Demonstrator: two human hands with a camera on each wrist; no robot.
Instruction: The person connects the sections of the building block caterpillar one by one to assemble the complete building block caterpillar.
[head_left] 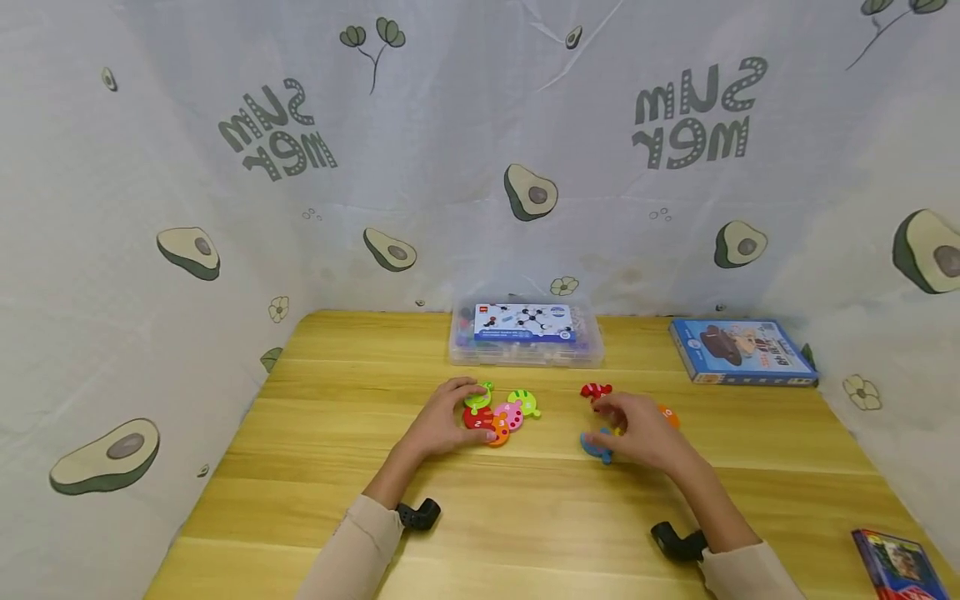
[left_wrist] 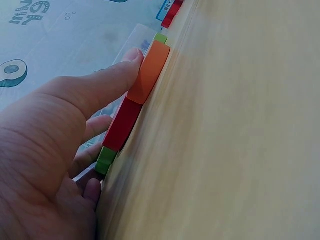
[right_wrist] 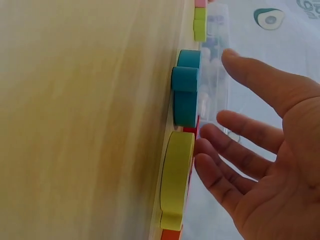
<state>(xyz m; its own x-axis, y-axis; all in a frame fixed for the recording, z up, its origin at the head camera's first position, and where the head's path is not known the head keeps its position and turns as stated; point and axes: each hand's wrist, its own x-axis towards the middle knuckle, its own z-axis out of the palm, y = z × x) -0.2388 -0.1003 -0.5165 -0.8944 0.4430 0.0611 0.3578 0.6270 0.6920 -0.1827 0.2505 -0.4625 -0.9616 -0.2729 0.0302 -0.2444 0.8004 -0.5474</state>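
Observation:
A cluster of joined, numbered puzzle pieces lies flat mid-table: a green piece [head_left: 477, 397], a red piece numbered 2 [head_left: 474, 419], an orange piece [head_left: 501, 431], a pink piece [head_left: 512, 415] and a striped light-green piece [head_left: 525, 402]. My left hand [head_left: 442, 421] spans its left side, thumb against the orange piece's edge and fingers at the green one. To the right, my right hand [head_left: 637, 427] hovers with fingers loosely spread, holding nothing. Beneath and around it lie a blue piece [right_wrist: 186, 95], a yellow piece [right_wrist: 176, 175], a red striped piece [head_left: 596, 390] and an orange piece numbered 10 [head_left: 670, 416].
At the back of the wooden table [head_left: 360, 358], a clear plastic case [head_left: 465, 357] with a printed label stands against the patterned cloth [head_left: 450, 167]. A blue box [head_left: 738, 352] lies back right. A small boxed item [head_left: 900, 564] sits at the front right corner.

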